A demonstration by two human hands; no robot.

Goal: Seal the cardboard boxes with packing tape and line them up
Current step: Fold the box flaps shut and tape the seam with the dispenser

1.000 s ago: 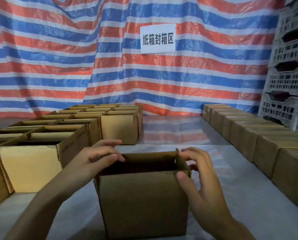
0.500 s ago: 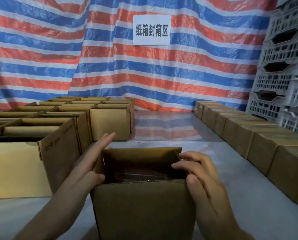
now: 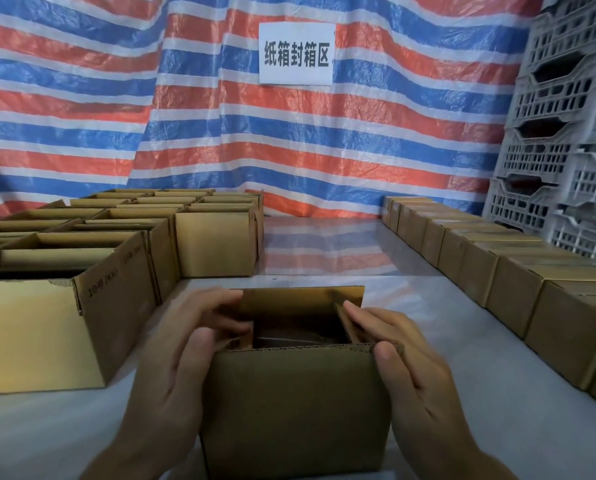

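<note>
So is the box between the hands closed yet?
Open: the box has its far flap upright, side flaps only half folded, dark inside showing.

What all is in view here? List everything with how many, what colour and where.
Front box: one, brown, nearest centre, top not yet shut.
Open boxes: several, brown, packed together at left.
Closed boxes: one row, at least seven, brown, along the right.
Tarp: one, red, white and blue stripes, backdrop.
Sign: one, white with dark characters, on the tarp.
Crates: one stack, pale grey plastic, far right.
Table: one, pale grey, under the boxes.
Left hand: fingers over the front box's left top edge, thumb on its front.
Right hand: fingers over its right top edge, thumb at its front corner.
</note>
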